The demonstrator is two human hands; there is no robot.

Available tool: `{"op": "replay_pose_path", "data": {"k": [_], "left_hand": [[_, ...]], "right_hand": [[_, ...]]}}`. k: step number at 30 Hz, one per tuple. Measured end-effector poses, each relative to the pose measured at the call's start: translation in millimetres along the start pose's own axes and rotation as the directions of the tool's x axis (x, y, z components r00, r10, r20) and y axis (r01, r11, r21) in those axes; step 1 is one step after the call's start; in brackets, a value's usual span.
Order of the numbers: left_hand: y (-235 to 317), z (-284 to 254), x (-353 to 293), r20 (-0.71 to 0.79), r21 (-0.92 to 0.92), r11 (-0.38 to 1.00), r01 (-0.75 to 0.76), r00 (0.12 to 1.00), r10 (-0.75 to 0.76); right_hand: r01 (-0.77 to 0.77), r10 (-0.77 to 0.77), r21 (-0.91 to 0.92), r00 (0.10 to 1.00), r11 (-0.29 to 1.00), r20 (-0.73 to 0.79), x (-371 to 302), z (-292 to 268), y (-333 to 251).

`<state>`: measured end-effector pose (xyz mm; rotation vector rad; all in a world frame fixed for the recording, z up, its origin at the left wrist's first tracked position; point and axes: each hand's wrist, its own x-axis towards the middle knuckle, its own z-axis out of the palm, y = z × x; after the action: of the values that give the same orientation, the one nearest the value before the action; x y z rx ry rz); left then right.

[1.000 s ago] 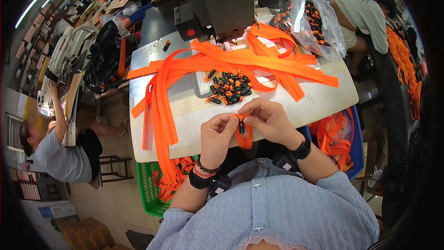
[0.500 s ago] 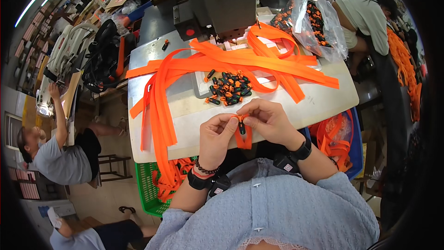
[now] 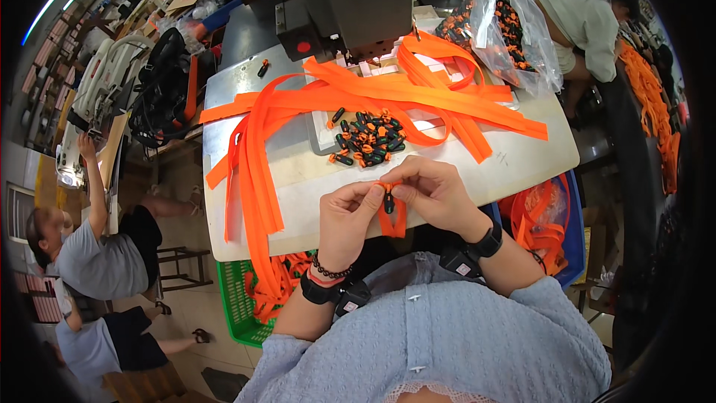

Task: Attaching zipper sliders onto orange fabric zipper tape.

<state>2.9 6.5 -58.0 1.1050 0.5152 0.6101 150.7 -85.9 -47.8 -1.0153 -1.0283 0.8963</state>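
At the table's front edge, my left hand (image 3: pixel 346 222) and my right hand (image 3: pixel 434 192) meet, thumbs and forefingers pinched close together. Between the fingertips is a zipper slider with a black pull tab (image 3: pixel 388 202). An orange zipper tape (image 3: pixel 400 222) loops down below the fingers, its ends pinched at the slider; the exact join is hidden by my fingertips. Just beyond my hands lies a pile of black and orange zipper sliders (image 3: pixel 371 139). Long orange zipper tapes (image 3: pixel 257 172) spread across the table behind the pile and hang over its left front edge.
A dark sewing machine head (image 3: pixel 354 4) stands over the back of the table (image 3: pixel 522 157). One loose slider (image 3: pixel 263 68) lies at back left. A clear bag of sliders (image 3: pixel 514 37) sits at back right. Below are a green basket (image 3: pixel 237 306) and a blue bin (image 3: pixel 576 231). Co-workers are on both sides.
My hands keep nearly the same pinch on the slider and tape. The view has shifted slightly. At lower left, a person in the background has moved.
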Motion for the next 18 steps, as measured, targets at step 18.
{"op": "replay_pose_path", "data": {"k": [18], "left_hand": [[3,3,-3,-0.003,0.037,0.998,-0.043,0.999,0.043]], "right_hand": [[0.012,-0.012,0.038,1.0,0.999,-0.021,-3,-1,0]]}}
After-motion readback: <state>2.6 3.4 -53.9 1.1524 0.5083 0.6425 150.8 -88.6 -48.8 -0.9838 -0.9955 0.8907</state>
